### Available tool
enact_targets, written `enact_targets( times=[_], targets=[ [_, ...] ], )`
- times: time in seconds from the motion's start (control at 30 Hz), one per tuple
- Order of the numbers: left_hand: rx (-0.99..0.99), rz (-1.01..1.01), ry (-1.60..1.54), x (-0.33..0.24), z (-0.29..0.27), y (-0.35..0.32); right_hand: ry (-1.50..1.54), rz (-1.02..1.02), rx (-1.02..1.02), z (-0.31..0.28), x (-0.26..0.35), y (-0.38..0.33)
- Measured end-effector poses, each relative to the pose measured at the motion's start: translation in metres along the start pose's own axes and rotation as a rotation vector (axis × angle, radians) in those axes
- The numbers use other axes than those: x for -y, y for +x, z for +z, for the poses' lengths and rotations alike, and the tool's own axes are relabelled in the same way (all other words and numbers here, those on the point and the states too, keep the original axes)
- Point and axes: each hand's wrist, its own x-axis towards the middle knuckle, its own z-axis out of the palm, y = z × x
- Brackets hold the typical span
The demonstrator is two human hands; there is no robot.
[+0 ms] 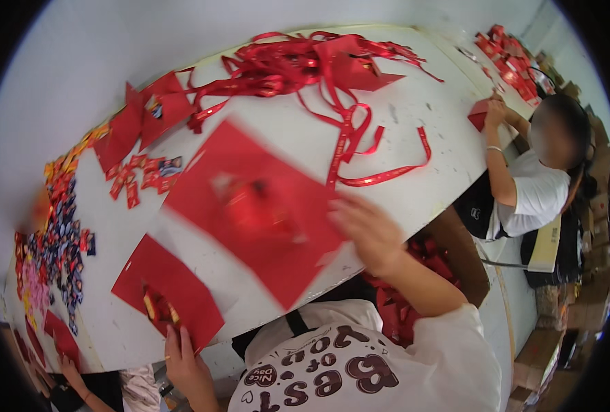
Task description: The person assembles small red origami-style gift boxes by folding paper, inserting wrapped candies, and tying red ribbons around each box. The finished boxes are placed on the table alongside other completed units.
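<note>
I hold with my right hand [370,233] the side edge of a large square red paper card [291,206], pinching it above the white table [449,147]; this card is blurred, and a shiny red lump shows in its middle. My left hand [187,367] is pinching the lower border of a second red paper card [188,292], at the table's near edge, with small yellow and red packets [157,305] in its opening. About writing: my white cotton shirt [442,343], before the table's near edge, carries big dark rounded lettering, and the long glossy red ribbons [277,86], heaped at the table's far side, have small pale print, too small to read. The small many-coloured wrapped packets [61,233] cover the table's left end, their labels unclear. Bare surface lies on the table's right part, between the ribbon ends and the co-worker [535,189] at its right edge.
</note>
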Motion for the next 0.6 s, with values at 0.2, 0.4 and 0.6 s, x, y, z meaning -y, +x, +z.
enact_targets(
  times=[0.2,0.4,0.6],
  targets=[
    [0.141,0.311,-0.109,-0.078,0.011,0.066,-0.819,0.379,-0.105,-0.134,-0.085,-0.099],
    [0.247,0.665,-0.141,-0.115,-0.006,0.080,-0.955,0.993,0.270,-0.145,-0.206,-0.135],
    [0.277,0.732,-0.183,-0.108,-0.024,0.074,0.292,0.480,0.258,0.003,-0.082,0.023]
  ],
)
